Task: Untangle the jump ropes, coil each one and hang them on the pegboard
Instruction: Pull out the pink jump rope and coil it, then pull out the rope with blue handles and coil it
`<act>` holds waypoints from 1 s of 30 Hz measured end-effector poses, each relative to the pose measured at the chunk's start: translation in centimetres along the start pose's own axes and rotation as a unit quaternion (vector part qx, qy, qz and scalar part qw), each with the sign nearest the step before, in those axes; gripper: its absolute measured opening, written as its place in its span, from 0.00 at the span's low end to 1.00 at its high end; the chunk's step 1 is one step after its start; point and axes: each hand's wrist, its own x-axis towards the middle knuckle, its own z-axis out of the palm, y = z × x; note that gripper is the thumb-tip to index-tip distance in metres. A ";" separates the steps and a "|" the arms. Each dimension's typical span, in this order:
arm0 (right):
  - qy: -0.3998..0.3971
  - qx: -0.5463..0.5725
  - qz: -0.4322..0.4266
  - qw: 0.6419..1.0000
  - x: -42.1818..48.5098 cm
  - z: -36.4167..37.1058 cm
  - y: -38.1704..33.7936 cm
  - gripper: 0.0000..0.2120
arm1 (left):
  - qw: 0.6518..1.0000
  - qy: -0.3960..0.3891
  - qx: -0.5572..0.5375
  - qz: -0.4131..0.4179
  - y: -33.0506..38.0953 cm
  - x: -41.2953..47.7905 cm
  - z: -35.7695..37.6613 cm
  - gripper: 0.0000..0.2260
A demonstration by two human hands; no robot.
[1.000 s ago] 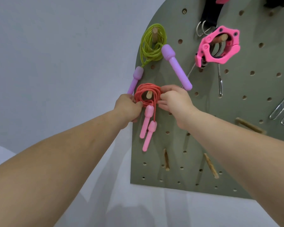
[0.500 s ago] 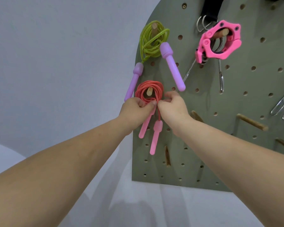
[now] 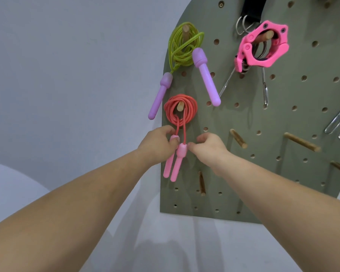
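Two ropes hang on the pegboard (image 3: 243, 173). The green rope (image 3: 185, 47), with its purple handles (image 3: 205, 79), is looped over a peg well above both grips. The red rope (image 3: 191, 112) sits coiled round the wooden peg (image 3: 180, 106) just above them. Two strands run down from that coil to the pink handles, which hang side by side between the grips.

The left grip (image 3: 158, 143) pinches the cap of the higher pink handle (image 3: 167, 167) with thumb and fingertip. The right grip (image 3: 208, 147) has its fingers curled, their tips just beside the cap of the lower pink handle (image 3: 177, 165). I cannot tell whether they touch it or pinch it.

The step in hand looks like the last tidying of the red rope, which would put the task close to done. To do it well, the pull on the handles should go straight down and stay light. A hard or sideways tug could drag loops forward off the short peg and spill the coil. It would help to ease both handles until the two strands hang without crossing. Each grip should then let go only once its handle hangs plumb, so that nothing swings into the purple handle just above the left grip. If the coil sits near the peg's tip, a nudge towards the board would seat it.
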 end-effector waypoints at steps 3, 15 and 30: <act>-0.026 0.024 0.007 0.999 -0.5 -0.1 -0.1 0.18 | 1.000 -0.016 0.003 -0.013 -0.1 -0.4 0.2 0.10; -0.032 0.018 -0.044 0.998 -2.9 -1.0 0.3 0.09 | 0.992 -0.063 0.100 -0.038 2.1 -1.5 -0.5 0.12; -0.052 -0.015 -0.073 0.996 -9.0 -5.2 2.0 0.10 | 0.999 0.024 -0.039 0.005 5.2 -9.3 -0.1 0.09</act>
